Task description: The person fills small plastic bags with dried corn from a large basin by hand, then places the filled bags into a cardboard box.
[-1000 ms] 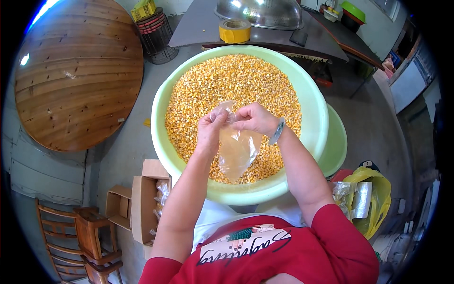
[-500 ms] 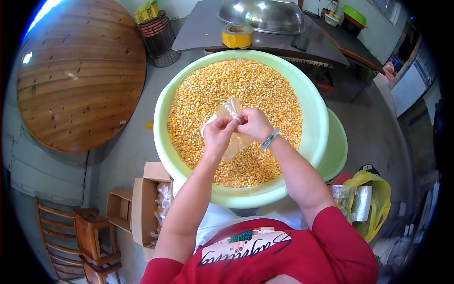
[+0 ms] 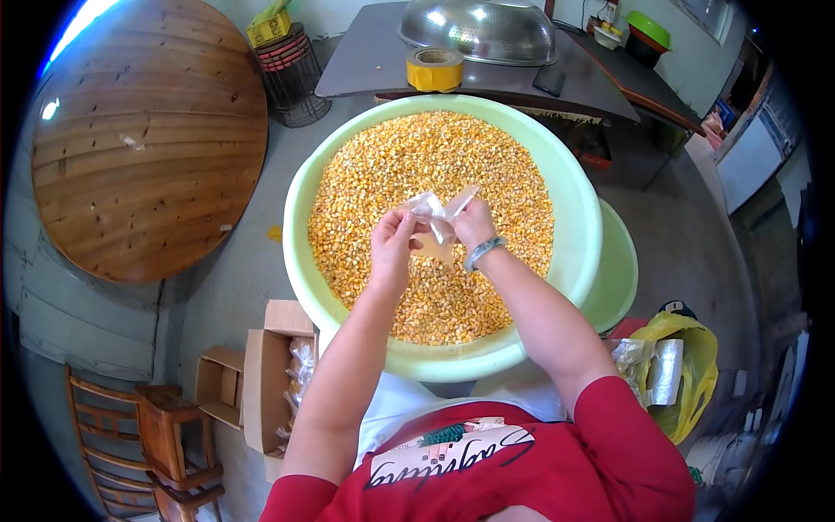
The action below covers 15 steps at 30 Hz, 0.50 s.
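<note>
A thin clear plastic bag [image 3: 439,228] is stretched between my two hands, above the corn kernels [image 3: 435,148] that fill a large pale green tub [image 3: 300,252]. My left hand [image 3: 396,248] pinches one side of the bag between thumb and fingers. On the other side, my right hand [image 3: 473,224], with a bracelet at the wrist, is closed on the bag and a strip of it sticks up past the fingers. The bag looks flat, with the yellow kernels showing through its lower part.
Beyond the tub, a grey table [image 3: 365,65] carries a roll of yellow tape [image 3: 435,70], a phone [image 3: 549,80] and an upturned metal colander [image 3: 478,30]. A cardboard box [image 3: 261,383] of filled bags stands left; a yellow plastic bag [image 3: 691,374] with foil-like rolls sits right.
My hands have moved apart from where their fingertips met. The right hand has turned and shifted slightly right, and the plastic bag has spread open between them.
</note>
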Each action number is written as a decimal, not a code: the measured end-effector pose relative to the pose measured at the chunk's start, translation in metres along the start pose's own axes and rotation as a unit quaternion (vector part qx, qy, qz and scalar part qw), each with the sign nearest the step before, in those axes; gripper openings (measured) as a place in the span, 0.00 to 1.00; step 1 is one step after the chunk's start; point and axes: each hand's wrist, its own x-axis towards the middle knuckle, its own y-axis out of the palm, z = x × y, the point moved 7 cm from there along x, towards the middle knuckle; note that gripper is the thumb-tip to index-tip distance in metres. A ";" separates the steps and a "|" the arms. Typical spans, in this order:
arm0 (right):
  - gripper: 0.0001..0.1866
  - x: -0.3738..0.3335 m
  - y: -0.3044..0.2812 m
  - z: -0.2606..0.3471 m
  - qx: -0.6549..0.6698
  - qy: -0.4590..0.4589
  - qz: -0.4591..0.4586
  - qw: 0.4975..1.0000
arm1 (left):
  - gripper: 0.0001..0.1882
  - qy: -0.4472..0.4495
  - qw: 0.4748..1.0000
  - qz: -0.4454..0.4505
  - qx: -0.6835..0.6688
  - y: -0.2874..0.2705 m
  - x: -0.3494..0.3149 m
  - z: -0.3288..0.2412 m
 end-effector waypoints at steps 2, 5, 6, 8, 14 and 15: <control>0.02 -0.001 0.001 -0.002 0.051 0.014 0.003 0.999 | 0.07 -0.055 0.994 0.051 -0.074 0.004 -0.001 0.004; 0.04 -0.010 0.005 0.006 0.175 0.053 0.013 0.983 | 0.08 -0.072 0.997 0.027 -0.025 0.002 -0.002 0.004; 0.05 -0.013 0.005 0.010 0.215 0.065 0.011 0.974 | 0.08 -0.053 0.997 0.022 0.047 0.003 -0.003 0.002; 0.07 -0.015 0.007 0.015 0.248 0.059 0.021 0.967 | 0.09 -0.015 0.982 0.013 0.189 0.006 -0.005 -0.003; 0.06 -0.016 0.012 0.029 0.242 -0.024 0.122 0.962 | 0.08 -0.109 0.988 -0.071 0.080 -0.014 0.000 0.007; 0.08 -0.018 0.014 0.030 0.267 -0.022 0.134 0.954 | 0.08 -0.120 0.989 -0.070 0.048 -0.017 0.001 0.007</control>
